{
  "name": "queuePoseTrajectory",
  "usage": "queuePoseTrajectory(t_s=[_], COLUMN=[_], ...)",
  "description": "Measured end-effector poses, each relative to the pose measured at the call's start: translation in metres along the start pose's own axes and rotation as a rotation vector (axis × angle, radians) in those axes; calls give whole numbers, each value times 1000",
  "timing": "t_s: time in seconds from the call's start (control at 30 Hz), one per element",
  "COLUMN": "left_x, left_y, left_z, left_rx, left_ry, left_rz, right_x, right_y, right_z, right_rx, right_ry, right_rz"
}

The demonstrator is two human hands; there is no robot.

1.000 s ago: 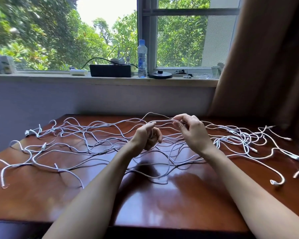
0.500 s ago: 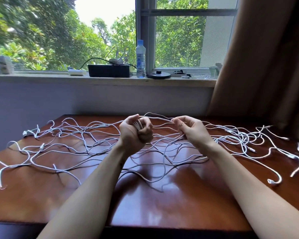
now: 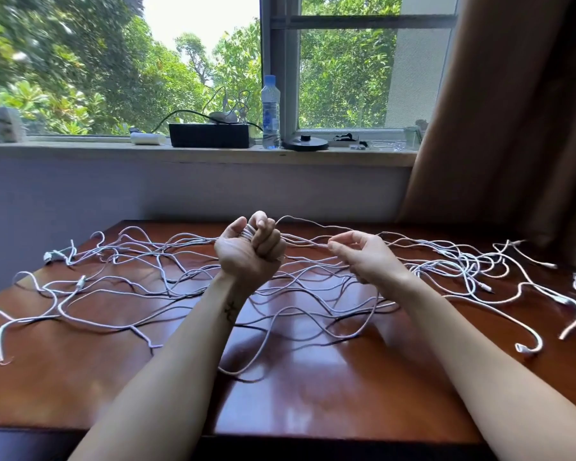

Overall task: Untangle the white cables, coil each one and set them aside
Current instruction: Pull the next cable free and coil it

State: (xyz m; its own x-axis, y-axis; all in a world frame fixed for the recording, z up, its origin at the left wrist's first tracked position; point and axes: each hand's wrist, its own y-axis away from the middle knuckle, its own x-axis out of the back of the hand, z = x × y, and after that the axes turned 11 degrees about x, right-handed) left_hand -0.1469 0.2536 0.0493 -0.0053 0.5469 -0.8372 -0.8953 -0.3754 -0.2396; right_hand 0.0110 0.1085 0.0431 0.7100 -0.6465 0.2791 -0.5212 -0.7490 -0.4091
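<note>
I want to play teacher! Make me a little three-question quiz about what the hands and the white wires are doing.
1. True or false: the left hand is a closed fist around loops of white cable.
2. Which hand pinches a single strand between its fingertips? A) left B) right
3. Fill in: the water bottle stands on the window ____.

Key:
1. True.
2. B, the right hand, just right of the fist.
3. Sill; most cables still sprawl loose on the table.
</note>
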Motion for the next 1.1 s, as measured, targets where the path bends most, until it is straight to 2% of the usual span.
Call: queuePoseTrajectory(t_s=[0.07,0.2,0.4,0.53,0.67,0.77,0.9,1.0,1.1], left_x=[0,-2,3,5,2,0,7,9,9], left_y=[1,1,-3,-7,-11,-16,-23,-23,-20], left_z=[2,3,10,13,7,1,-3,-8,-12], left_rx=[-1,-9,-14,-10,-13,-63,-140,-175,-200], left_ry=[36,94,210,162,-109,-380,-670,-788,-879], left_rz=[-12,-23,30,90,298,454,528,519,480], right_x=[0,-2,-10,-16,-17,-16,-17,-14,-13], right_y=[0,0,7,11,15,15,12,10,10], right_z=[3,9,6,4,-2,-4,-5,-4,-9], right_rx=[98,184,278,318,291,327,416,432,381], right_ry=[237,462,400,279,109,64,61,63,-113], right_rz=[-2,-44,-248,-335,-375,-316,-156,-90,-89])
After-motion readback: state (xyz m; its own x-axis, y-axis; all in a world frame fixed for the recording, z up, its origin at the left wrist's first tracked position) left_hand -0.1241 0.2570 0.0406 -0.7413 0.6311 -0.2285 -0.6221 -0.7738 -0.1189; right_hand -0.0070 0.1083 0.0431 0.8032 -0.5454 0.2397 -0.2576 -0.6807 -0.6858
